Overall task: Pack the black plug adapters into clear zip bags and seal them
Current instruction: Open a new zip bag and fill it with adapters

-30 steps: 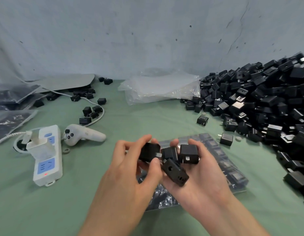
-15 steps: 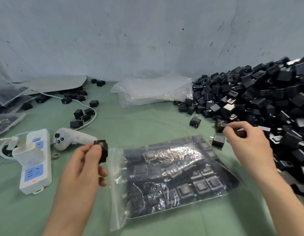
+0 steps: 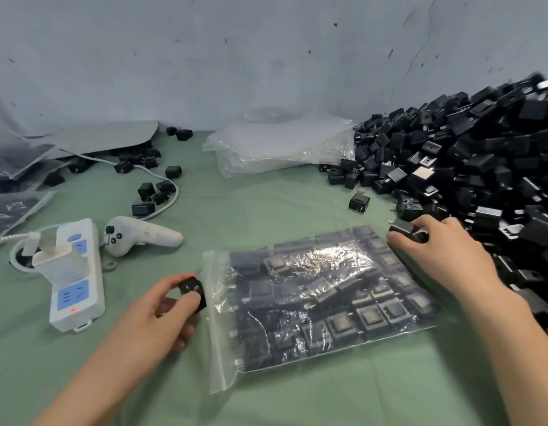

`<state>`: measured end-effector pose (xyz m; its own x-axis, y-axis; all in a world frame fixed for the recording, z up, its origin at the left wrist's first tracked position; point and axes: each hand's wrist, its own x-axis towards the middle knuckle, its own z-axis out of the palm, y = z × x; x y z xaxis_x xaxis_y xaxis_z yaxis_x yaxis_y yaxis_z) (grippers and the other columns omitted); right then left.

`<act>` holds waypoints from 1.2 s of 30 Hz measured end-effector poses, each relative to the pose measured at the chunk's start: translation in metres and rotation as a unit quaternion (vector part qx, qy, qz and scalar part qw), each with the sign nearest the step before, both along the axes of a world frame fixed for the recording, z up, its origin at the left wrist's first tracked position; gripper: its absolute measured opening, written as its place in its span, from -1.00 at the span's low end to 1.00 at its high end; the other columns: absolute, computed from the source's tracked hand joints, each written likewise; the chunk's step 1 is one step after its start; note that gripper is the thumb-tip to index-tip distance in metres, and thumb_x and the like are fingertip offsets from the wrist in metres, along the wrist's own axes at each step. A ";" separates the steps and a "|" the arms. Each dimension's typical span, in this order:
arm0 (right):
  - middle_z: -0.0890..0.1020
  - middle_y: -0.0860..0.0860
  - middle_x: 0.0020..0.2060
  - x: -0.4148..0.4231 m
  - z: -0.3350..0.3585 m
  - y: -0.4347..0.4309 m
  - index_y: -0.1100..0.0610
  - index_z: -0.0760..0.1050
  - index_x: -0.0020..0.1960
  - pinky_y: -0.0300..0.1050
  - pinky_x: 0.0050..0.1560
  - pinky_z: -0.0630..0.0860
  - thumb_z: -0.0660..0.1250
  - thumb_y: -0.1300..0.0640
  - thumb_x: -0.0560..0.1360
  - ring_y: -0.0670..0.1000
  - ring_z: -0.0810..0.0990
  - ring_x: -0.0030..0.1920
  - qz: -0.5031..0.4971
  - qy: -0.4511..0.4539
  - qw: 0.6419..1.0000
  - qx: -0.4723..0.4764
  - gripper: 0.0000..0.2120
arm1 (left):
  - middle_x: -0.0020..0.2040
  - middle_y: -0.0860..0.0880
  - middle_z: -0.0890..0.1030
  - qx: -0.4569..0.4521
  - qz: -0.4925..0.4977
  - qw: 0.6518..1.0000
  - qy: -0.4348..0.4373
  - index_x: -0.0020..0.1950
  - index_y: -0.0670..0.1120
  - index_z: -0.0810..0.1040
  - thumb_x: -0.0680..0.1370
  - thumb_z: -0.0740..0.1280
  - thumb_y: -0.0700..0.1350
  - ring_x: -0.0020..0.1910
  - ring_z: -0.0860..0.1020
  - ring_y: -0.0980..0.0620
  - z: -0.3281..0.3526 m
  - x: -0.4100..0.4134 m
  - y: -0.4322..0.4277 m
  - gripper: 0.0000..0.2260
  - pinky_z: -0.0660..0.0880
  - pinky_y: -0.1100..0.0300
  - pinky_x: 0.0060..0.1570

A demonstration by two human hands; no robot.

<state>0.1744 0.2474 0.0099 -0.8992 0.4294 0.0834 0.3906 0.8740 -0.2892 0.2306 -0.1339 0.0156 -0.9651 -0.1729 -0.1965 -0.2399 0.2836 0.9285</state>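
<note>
A clear zip bag (image 3: 322, 302) lies flat on the green table, filled with rows of black plug adapters, its zip mouth at the left. My left hand (image 3: 162, 312) pinches one black adapter (image 3: 192, 289) right beside that mouth. My right hand (image 3: 435, 250) grips another black adapter (image 3: 403, 231) at the bag's far right corner, at the foot of a big pile of loose black adapters (image 3: 469, 167).
A stack of empty clear bags (image 3: 282, 146) lies at the back. At the left sit a white power strip (image 3: 73, 275), a white controller (image 3: 137, 235), a cable and several stray adapters (image 3: 153, 192). Filled bags (image 3: 11, 210) lie at the far left.
My hands parted, uncovering the bag. My left hand carried one adapter to the left and down beside the bag's mouth. My right hand reached to the pile's edge and took an adapter there.
</note>
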 end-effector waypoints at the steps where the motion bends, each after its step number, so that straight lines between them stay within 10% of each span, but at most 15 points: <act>1: 0.48 0.04 0.11 0.002 0.003 -0.001 -0.11 0.45 0.29 0.01 -0.14 0.44 0.18 -0.50 0.44 0.12 0.51 -0.04 -0.002 0.024 0.999 -0.027 -0.38 | -0.31 -0.11 0.66 -0.010 -0.017 1.000 -0.002 0.05 0.07 0.62 0.58 0.35 -0.16 -0.47 0.53 0.10 0.000 0.002 0.000 -0.85 0.51 0.24 -0.44; 6: 0.57 0.05 -0.30 0.020 0.040 -0.015 -0.11 0.60 -0.08 -0.13 -0.45 0.46 0.38 -0.47 0.32 -0.01 0.52 -0.38 0.127 0.070 0.916 -0.373 -0.54 | -0.40 -0.16 0.61 0.116 0.015 0.992 -0.054 0.05 -0.19 0.53 0.62 0.28 -0.20 -0.51 0.52 -0.03 0.000 0.002 0.005 -0.92 0.48 0.23 -0.56; 13: 0.68 -0.09 -0.22 0.056 0.058 -0.049 0.09 0.54 0.09 -0.28 -0.50 0.41 0.43 -0.16 0.51 -0.14 0.52 -0.47 0.399 -0.289 0.713 -0.498 -0.66 | -0.13 -0.28 0.70 0.226 0.003 0.971 -0.078 0.07 -0.19 0.53 0.62 0.24 -0.10 -0.43 0.59 -0.03 -0.002 0.007 0.010 -0.82 0.56 0.17 -0.48; 23: 0.54 -0.03 -0.42 0.058 0.054 -0.087 -0.01 0.51 -0.16 -0.15 -0.48 0.34 0.39 -0.38 0.38 0.05 0.37 -0.50 0.320 -0.200 0.846 -0.377 -0.57 | -0.02 -0.36 0.67 0.281 0.044 0.958 -0.040 -0.02 -0.23 0.56 0.58 0.28 -0.14 -0.23 0.65 -0.14 -0.002 0.013 0.014 -0.84 0.68 0.05 -0.25; 28: 0.56 -0.15 -0.44 0.064 0.050 -0.101 0.01 0.48 -0.06 -0.19 -0.47 0.36 0.39 -0.22 0.51 -0.03 0.40 -0.52 0.344 -0.192 0.831 -0.393 -0.70 | -0.15 -0.25 0.68 0.331 0.007 0.941 -0.067 -0.19 -0.23 0.70 0.28 0.44 -0.16 -0.27 0.66 -0.10 0.000 0.013 0.018 -0.82 0.63 0.14 -0.32; 36: 0.54 -0.11 -0.44 0.061 0.032 -0.118 -0.19 0.49 0.04 -0.18 -0.49 0.37 0.38 -0.34 0.43 -0.11 0.45 -0.52 0.322 -0.085 0.853 -0.401 -0.69 | -0.01 -0.21 0.71 0.312 -0.034 0.948 -0.057 0.16 -0.14 0.61 0.56 0.19 -0.39 -0.19 0.70 -0.08 -0.002 0.018 0.013 -0.69 0.62 0.20 -0.27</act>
